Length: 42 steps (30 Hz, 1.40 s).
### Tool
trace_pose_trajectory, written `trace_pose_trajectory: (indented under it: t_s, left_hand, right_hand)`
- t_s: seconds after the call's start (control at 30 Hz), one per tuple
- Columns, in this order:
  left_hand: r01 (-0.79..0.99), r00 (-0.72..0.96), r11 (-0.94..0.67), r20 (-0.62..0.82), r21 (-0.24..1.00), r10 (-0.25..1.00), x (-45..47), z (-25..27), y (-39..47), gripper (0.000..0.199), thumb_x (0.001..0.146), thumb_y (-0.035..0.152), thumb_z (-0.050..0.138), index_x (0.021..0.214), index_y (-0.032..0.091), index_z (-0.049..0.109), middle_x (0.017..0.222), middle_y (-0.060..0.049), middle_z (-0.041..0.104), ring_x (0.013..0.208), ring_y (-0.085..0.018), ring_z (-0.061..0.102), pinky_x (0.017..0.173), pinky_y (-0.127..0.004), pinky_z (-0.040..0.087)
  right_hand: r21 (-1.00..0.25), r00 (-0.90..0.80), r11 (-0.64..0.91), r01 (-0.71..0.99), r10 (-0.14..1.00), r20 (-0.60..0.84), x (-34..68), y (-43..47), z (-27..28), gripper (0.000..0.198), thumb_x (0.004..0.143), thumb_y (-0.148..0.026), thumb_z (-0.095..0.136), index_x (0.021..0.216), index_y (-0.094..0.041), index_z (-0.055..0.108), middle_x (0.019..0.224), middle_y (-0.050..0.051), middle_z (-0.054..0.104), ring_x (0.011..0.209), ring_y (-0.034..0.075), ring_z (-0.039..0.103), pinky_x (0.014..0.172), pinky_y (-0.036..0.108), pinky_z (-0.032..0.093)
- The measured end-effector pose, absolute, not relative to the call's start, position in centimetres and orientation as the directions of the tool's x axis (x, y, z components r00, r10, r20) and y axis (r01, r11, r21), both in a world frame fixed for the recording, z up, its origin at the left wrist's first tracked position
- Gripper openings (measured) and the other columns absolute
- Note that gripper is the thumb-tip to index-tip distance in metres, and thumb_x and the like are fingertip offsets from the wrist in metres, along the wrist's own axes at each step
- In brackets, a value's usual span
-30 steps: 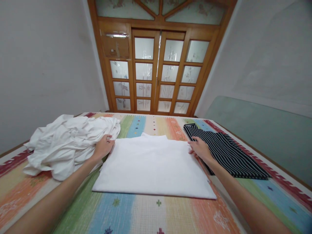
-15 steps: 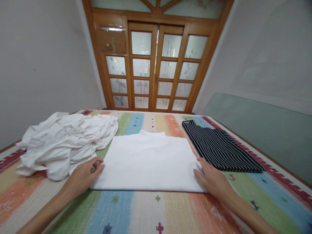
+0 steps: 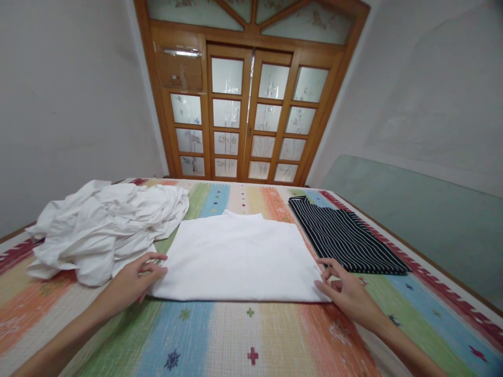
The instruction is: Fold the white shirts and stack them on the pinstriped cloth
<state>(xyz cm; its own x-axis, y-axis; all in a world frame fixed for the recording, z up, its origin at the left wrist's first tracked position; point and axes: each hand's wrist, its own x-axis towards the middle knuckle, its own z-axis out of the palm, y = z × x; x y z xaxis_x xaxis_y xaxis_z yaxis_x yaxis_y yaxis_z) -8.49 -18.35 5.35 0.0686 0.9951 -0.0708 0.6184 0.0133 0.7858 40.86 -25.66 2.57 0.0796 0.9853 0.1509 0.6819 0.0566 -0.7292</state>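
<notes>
A folded white shirt (image 3: 239,259) lay flat on the striped mat (image 3: 251,335), near the middle of it and closer to the near edge, with its collar turned to the far edge. The left hand (image 3: 133,280) was at the near left corner of the shirt, and its fingers (image 3: 155,264) pinched that corner between thumb and forefinger. The right hand (image 3: 346,290) was at the near right corner; its fingers (image 3: 328,267) were half curled and touched the cloth edge, but I cannot tell if they really gripped it. Both forearms lay low over the mat, going toward the near edge.

Just beside the shirt on the left there was a crumpled white pile (image 3: 104,225) of cloth, and it reached to the left edge of the mat. On the right, close to the shirt but apart from it, lay a folded dark striped shirt (image 3: 346,238), near the right edge. Behind the far edge of the mat stood a wooden door (image 3: 247,110) with frosted glass panes, between two pale walls.
</notes>
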Motion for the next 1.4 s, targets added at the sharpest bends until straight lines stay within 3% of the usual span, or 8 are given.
trace_pose_trajectory:
  t_s: [0.13,0.3,0.53,0.73,1.17,1.4]
  left_hand:
    - [0.592,0.103,0.102,-0.200,0.799,0.974,-8.5,5.4,-18.8,0.074,0.063,0.069,0.057,0.119,0.022,0.048,0.060,0.006,0.060,0.031,-0.012,0.044,0.035,-0.023,0.027]
    - [0.604,0.071,0.090,-0.166,0.792,0.984,-8.7,5.0,-19.0,0.074,0.064,0.069,0.056,0.121,0.023,0.044,0.068,0.003,0.065,0.030,-0.013,0.046,0.033,-0.023,0.027]
    - [0.582,-0.007,0.125,-0.148,0.803,0.989,-8.8,4.2,-19.4,0.076,0.064,0.069,0.054,0.123,0.023,0.043,0.065,0.004,0.064,0.028,-0.013,0.045,0.031,-0.023,0.026]
    - [0.561,-0.011,0.102,-0.116,0.821,0.993,-8.9,3.2,-19.7,0.075,0.067,0.068,0.055,0.125,0.023,0.039,0.056,0.006,0.060,0.030,-0.015,0.049,0.027,-0.022,0.032]
    - [0.619,-0.006,0.079,-0.095,0.782,0.995,-8.6,3.4,-20.6,0.066,0.069,0.071,0.051,0.114,0.023,0.045,0.043,0.010,0.050,0.027,-0.013,0.039,0.028,-0.021,0.028]
    - [0.674,0.049,-0.023,-0.013,0.738,0.999,-9.5,2.9,-20.4,0.055,0.067,0.070,0.055,0.095,0.022,0.054,0.054,0.006,0.054,0.047,-0.015,0.053,0.048,-0.025,0.038]
  right_hand:
    - [-0.782,0.125,0.031,0.622,0.982,0.138,40.9,-26.2,2.5,0.053,0.080,-0.049,0.059,0.124,-0.021,0.046,0.085,0.000,0.059,0.045,0.008,0.045,0.044,0.021,0.035]
    - [-0.794,0.054,0.030,0.607,0.995,0.079,41.2,-26.4,2.2,0.053,0.079,-0.051,0.060,0.121,-0.020,0.051,0.069,-0.005,0.049,0.053,0.011,0.051,0.050,0.023,0.042]
    - [-0.825,0.051,0.018,0.566,0.997,0.057,41.6,-27.1,2.0,0.053,0.078,-0.054,0.060,0.119,-0.021,0.054,0.064,-0.007,0.046,0.050,0.012,0.048,0.048,0.023,0.039]
    - [-0.748,0.038,0.044,0.662,0.995,0.092,41.8,-27.4,1.8,0.043,0.078,-0.045,0.061,0.114,-0.021,0.060,0.063,-0.006,0.046,0.053,0.012,0.046,0.050,0.023,0.036]
    - [-0.670,0.049,0.012,0.742,0.996,0.072,41.8,-28.0,1.9,0.037,0.079,-0.046,0.056,0.102,-0.020,0.068,0.060,-0.005,0.044,0.050,0.012,0.041,0.050,0.025,0.032]
    - [-0.550,0.008,0.018,0.835,0.999,0.045,41.7,-27.9,2.5,0.034,0.076,-0.035,0.056,0.103,-0.020,0.069,0.064,-0.002,0.053,0.056,0.015,0.049,0.058,0.027,0.037]
